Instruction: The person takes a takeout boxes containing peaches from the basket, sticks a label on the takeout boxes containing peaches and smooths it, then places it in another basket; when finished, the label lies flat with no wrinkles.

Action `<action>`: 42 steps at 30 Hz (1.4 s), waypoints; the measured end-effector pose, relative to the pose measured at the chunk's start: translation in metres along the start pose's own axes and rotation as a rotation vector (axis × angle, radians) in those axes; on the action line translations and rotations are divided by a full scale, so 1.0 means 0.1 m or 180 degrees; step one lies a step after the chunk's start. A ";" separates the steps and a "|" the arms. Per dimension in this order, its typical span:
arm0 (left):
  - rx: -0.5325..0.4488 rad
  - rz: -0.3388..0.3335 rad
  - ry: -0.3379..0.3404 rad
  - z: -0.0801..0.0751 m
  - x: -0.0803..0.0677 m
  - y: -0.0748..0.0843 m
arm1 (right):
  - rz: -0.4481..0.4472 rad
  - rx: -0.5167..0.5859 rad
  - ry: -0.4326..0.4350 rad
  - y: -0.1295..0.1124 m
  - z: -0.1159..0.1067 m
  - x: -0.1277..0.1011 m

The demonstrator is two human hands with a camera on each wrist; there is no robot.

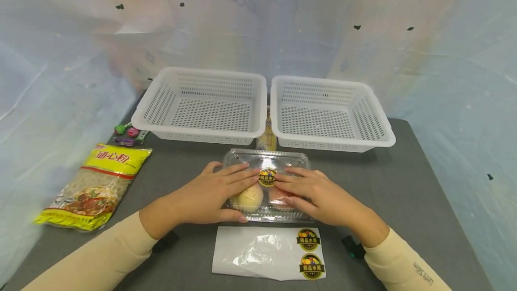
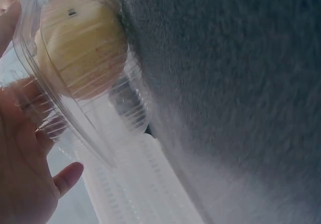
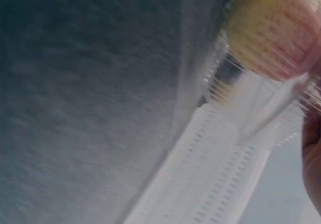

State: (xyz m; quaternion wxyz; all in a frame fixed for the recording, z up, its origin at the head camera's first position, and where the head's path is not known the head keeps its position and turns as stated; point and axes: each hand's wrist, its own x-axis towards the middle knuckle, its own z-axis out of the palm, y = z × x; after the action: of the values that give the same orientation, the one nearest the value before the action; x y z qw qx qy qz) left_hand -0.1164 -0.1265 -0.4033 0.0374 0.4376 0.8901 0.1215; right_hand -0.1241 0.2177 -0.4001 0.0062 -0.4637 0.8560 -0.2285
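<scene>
A clear plastic clamshell box [image 1: 236,160] lies in front of me with its lid down. Through its wall show two round, apple-like fruits: a yellowish one [image 1: 248,198] and a redder one [image 1: 278,196]. On the lid is a round black-and-gold fruit label [image 1: 268,177]. My left hand [image 1: 210,194] rests flat on the lid's left side, fingertips at the label. From the right, my right hand [image 1: 317,194] lies on the lid with fingers extended, also reaching the label. Nearer me sits a white backing sheet [image 1: 258,250] bearing two more such labels [image 1: 308,240].
Two white perforated baskets, left [image 1: 202,134] and right [image 1: 331,143], stand behind the box. Between them is a yellowish packet [image 1: 267,137], partly hidden. A bag of macaroni [image 1: 97,185] lies at left, with several wrapped candies [image 1: 132,133] beyond it.
</scene>
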 end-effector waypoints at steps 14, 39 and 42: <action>-0.2595 -0.0168 0.1708 0.13 -0.18 -0.30 | 0.1203 0.0973 0.0966 0.18 0.15 -0.26; -0.6317 -0.1716 0.4293 -0.06 -0.30 -0.80 | 0.2267 0.3896 0.0933 0.16 0.30 -0.28; -0.6459 -0.1709 0.4555 -0.08 -0.26 -0.86 | 0.2238 0.4000 0.0989 0.15 0.29 -0.28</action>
State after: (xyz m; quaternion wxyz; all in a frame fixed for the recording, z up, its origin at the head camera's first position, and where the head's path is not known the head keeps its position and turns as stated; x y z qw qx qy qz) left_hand -0.1682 -0.1993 -0.4176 -0.1095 -0.1441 0.2793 0.9430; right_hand -0.1130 0.2357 -0.4379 0.2222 -0.0331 0.6528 -0.7235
